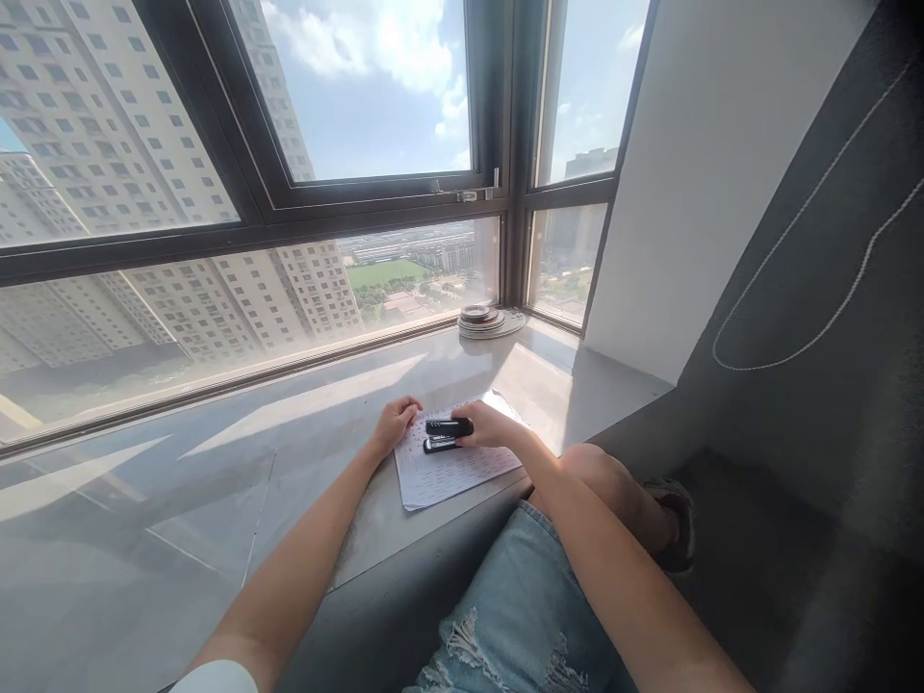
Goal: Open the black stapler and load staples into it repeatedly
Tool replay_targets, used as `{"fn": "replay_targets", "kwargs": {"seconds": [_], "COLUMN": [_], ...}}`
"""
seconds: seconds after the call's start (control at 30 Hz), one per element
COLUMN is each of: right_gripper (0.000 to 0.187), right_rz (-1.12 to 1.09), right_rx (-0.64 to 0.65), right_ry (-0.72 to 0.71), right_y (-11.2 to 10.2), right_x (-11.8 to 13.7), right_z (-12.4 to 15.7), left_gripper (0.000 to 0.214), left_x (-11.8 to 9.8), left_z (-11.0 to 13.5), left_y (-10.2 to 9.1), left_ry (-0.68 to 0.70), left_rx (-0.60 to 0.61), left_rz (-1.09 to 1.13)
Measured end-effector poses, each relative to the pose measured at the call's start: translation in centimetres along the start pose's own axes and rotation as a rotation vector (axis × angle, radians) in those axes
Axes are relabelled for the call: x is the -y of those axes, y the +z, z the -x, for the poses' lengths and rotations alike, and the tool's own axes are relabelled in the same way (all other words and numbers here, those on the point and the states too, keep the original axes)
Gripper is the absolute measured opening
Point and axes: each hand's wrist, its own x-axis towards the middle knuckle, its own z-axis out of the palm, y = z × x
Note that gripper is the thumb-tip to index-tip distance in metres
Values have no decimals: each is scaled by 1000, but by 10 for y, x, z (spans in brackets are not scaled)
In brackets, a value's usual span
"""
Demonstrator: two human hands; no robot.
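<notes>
A black stapler [442, 440] is in my right hand [488, 424], whose fingers and thumb close around its rear end. Its jaws gape toward the left, above a sheaf of printed white paper [454, 474]. The paper lies flat and slightly turned on the window ledge, its near corner a little curled. My left hand [397, 424] rests at the paper's upper left edge, fingers curled in, with nothing visible in them. The undersides of its fingers are hidden.
Stacked round plates or coasters [482, 320] sit in the ledge's far corner by the window frame [514, 144]. The grey ledge [217, 481] drops off at its front edge beside my legs [520, 597]. A looped cord [776, 364] hangs at the right.
</notes>
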Motion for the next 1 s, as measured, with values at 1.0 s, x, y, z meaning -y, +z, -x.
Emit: {"fn": "replay_targets", "kwargs": {"seconds": [1.0], "right_gripper": [41], "right_rz": [13], "right_rx": [-99], "right_ry": [121], "right_y": [18], "right_x": [-1], "right_z": [-5], "left_gripper": [31], "left_x": [18], "left_z": [0], "left_y": [-47], "left_ry": [-367], "left_rx": [-455], "left_rz": [-860]}}
